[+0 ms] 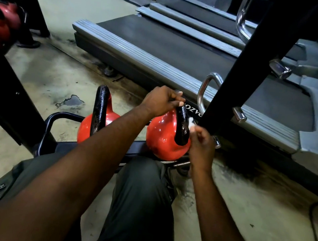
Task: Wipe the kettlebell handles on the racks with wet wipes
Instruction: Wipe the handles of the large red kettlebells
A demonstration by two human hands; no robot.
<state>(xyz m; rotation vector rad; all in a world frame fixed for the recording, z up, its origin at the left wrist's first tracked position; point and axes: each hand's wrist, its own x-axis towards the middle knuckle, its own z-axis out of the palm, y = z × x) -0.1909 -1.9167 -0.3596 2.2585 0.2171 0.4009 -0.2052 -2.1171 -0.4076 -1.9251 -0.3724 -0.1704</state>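
Two red kettlebells with black handles sit on the lowest black rack shelf (95,147). The right kettlebell (163,139) is tilted, and my left hand (162,101) grips the top of its black handle (182,126). My right hand (202,144) pinches a small white wet wipe (192,123) against the right side of that handle. The left kettlebell (100,119) stands upright to the left of my left forearm, untouched.
A black rack upright (246,63) with chrome pegs rises just right of the hands. A treadmill (184,57) lies behind the rack. More red kettlebells (1,20) sit on a rack at far left. My knees are below the shelf. A cable (317,220) lies at right.
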